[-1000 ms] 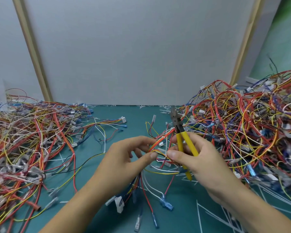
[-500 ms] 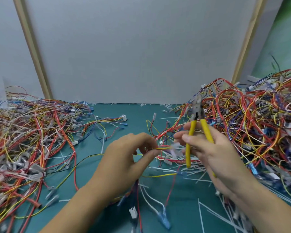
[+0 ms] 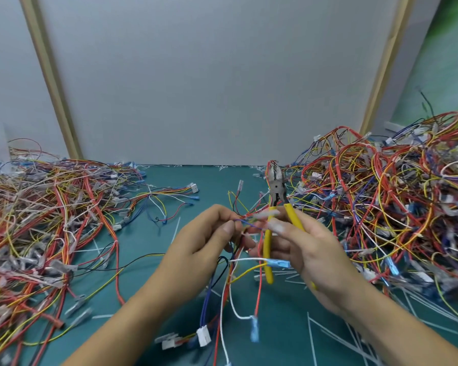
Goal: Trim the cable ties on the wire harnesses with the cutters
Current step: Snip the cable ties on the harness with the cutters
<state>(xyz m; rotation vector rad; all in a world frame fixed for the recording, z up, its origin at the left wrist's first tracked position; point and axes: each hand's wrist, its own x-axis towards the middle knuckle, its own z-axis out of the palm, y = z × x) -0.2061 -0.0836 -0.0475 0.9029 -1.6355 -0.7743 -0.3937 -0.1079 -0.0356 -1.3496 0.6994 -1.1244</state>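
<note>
Yellow-handled cutters (image 3: 276,190) are gripped in the right hand (image 3: 310,249), whose fingers are curled round both handles. The steel head is pointed up and away from the body, and the jaws seem slightly parted and are set on nothing. A wire harness (image 3: 230,276) is pinched between thumb and fingertips of the left hand (image 3: 204,241), just beside the right hand. Its red, white, yellow and blue leads are let hang towards the teal mat (image 3: 209,186), and a white connector (image 3: 203,336) is seen at the lower end. Some of the upper wires are also touched by the right fingertips, so the harness is judged to be in the middle of being turned or sorted, with a tie being sought; no tie tail can be made out clearly between the hands, where the picture is blurred.

Thin white tie offcuts (image 3: 311,339) are scattered over the mat, thickest at the near right, so a good share of the trimming is judged to be done. A broad, flatter heap of harnesses (image 3: 50,220) is spread at the left and a taller tangled heap (image 3: 394,207) is piled at the right. Which heap is finished cannot be told for certain. If the right one is the untrimmed stock, much work is left.
</note>
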